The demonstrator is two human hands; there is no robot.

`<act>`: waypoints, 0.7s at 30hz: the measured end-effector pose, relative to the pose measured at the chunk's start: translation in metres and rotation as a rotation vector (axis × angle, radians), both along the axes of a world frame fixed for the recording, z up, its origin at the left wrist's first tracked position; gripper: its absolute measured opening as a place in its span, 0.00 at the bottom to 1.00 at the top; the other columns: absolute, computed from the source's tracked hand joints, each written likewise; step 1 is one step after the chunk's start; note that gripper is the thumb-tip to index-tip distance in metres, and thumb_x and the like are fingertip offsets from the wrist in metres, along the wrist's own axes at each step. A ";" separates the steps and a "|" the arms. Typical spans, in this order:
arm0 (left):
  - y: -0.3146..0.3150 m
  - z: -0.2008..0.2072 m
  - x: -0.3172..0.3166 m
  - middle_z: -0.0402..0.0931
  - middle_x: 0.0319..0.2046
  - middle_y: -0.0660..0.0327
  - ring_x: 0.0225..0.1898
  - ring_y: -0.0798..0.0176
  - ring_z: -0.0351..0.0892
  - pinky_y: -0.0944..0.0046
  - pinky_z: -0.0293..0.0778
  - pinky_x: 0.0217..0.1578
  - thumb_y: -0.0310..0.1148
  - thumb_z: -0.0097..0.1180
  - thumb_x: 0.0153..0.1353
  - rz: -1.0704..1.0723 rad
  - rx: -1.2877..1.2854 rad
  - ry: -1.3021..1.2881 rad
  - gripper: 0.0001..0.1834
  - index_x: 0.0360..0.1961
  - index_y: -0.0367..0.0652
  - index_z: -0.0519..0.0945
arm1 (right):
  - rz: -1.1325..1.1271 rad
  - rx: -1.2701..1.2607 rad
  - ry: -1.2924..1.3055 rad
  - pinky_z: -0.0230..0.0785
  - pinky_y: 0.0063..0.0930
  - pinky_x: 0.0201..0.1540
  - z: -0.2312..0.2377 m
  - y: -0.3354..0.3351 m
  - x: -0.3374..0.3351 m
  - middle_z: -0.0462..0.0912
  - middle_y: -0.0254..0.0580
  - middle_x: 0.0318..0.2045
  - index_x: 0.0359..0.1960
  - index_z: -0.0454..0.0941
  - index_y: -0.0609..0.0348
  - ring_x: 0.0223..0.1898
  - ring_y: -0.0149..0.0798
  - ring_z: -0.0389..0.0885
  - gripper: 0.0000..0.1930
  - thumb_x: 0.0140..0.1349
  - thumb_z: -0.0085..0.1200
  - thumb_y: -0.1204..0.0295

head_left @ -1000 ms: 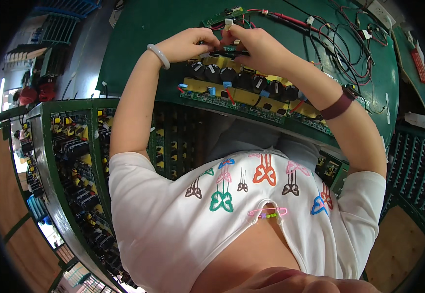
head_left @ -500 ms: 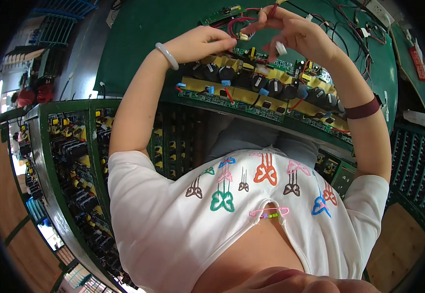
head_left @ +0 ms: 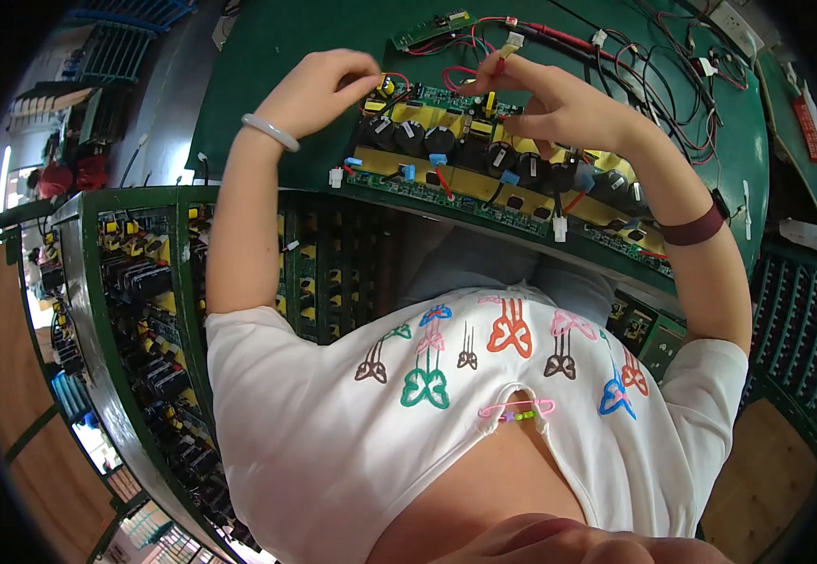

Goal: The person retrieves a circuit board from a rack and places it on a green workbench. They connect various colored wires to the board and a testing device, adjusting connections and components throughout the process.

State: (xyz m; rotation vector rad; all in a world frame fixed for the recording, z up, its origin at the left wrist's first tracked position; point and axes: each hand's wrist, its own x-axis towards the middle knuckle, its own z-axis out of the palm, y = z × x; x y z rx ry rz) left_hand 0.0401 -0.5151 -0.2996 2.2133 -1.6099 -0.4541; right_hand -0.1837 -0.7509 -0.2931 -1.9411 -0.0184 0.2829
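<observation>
A long circuit board assembly (head_left: 465,141), with black capacitors, yellow parts and blue parts, lies along the near edge of the green table. At its far left corner, my left hand (head_left: 319,99) has thumb and forefinger curled together beside a small yellow component (head_left: 386,86) and a red wire. What sits between those fingertips is hidden. Over the board's far middle, my right hand (head_left: 573,103) grips a red-wired cable by its fingers, with a white connector (head_left: 513,41) sticking up. One white plug (head_left: 560,228) hangs at the board's near edge. Another white plug (head_left: 336,177) rests by its left end.
A small green circuit board (head_left: 435,30) with wires lies behind the hands. Red and black test leads (head_left: 568,39) and tangled cables stretch toward the power socket (head_left: 735,36). A green rack (head_left: 183,310) full of boards stands on my left.
My left hand has moved left to the board's far corner. My right hand has come slightly nearer with its cable. White plugs now show at the board's near edge and left end.
</observation>
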 end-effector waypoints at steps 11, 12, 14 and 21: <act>-0.075 -0.011 -0.075 0.80 0.47 0.57 0.52 0.59 0.79 0.63 0.73 0.56 0.33 0.58 0.68 -0.245 -0.580 0.204 0.14 0.52 0.39 0.83 | 0.011 -0.147 0.117 0.77 0.29 0.30 -0.006 0.002 0.000 0.80 0.41 0.54 0.66 0.64 0.55 0.26 0.34 0.81 0.31 0.60 0.58 0.75; -0.074 -0.010 -0.075 0.80 0.47 0.58 0.51 0.59 0.80 0.63 0.73 0.56 0.33 0.57 0.69 -0.215 -0.568 0.245 0.13 0.51 0.39 0.83 | -0.020 -0.104 0.017 0.76 0.29 0.31 -0.008 0.003 -0.003 0.80 0.41 0.53 0.65 0.65 0.56 0.26 0.34 0.81 0.29 0.61 0.57 0.75; -0.072 -0.009 -0.074 0.81 0.46 0.60 0.50 0.60 0.80 0.64 0.74 0.55 0.32 0.56 0.70 -0.156 -0.542 0.329 0.13 0.51 0.39 0.83 | -0.084 -0.018 -0.182 0.75 0.28 0.32 -0.009 0.005 -0.011 0.81 0.41 0.52 0.63 0.67 0.57 0.27 0.33 0.80 0.26 0.62 0.57 0.77; -0.051 0.011 -0.063 0.75 0.33 0.60 0.37 0.60 0.78 0.61 0.74 0.43 0.29 0.59 0.66 -0.233 -0.471 -0.128 0.12 0.49 0.44 0.85 | -0.176 -0.229 -0.245 0.74 0.25 0.44 0.009 -0.003 -0.049 0.80 0.39 0.52 0.58 0.72 0.62 0.36 0.28 0.81 0.20 0.63 0.52 0.84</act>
